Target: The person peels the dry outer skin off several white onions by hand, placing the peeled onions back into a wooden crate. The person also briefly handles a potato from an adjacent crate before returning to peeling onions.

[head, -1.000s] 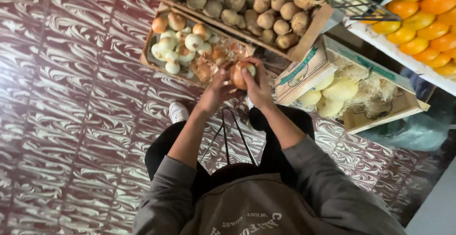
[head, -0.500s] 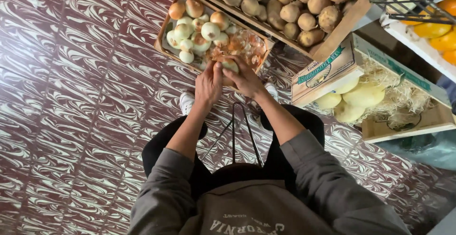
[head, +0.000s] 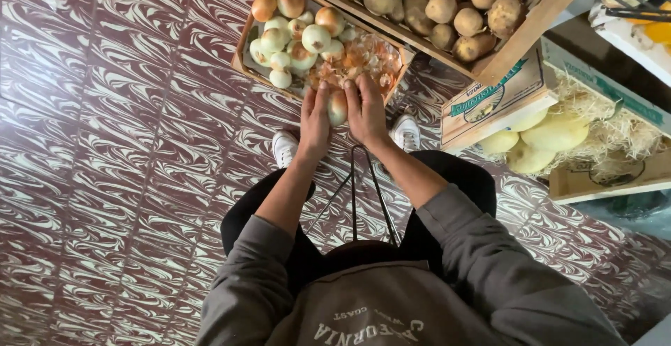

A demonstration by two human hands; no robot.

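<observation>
An onion (head: 337,106) sits between both my hands, over the near edge of a low wooden crate (head: 246,35). My left hand (head: 314,119) presses its left side and my right hand (head: 365,108) its right side. The crate holds several onions (head: 300,28) at its left and a heap of loose papery onion skins (head: 360,63) at its right. I am bent over, grey sleeves and dark trousers below, white shoes on the floor under my hands.
A larger wooden crate of potatoes (head: 433,0) stands behind the onions. To the right, a cardboard box (head: 601,178) holds pale yellow melons (head: 556,133) on straw. Oranges show at the top right. The floor (head: 119,143) is maroon-and-white swirled tile.
The view has shifted so crate and hands sit lower and more central. Both hands stay closed around the onion, now at the crate's near edge above the skins.
</observation>
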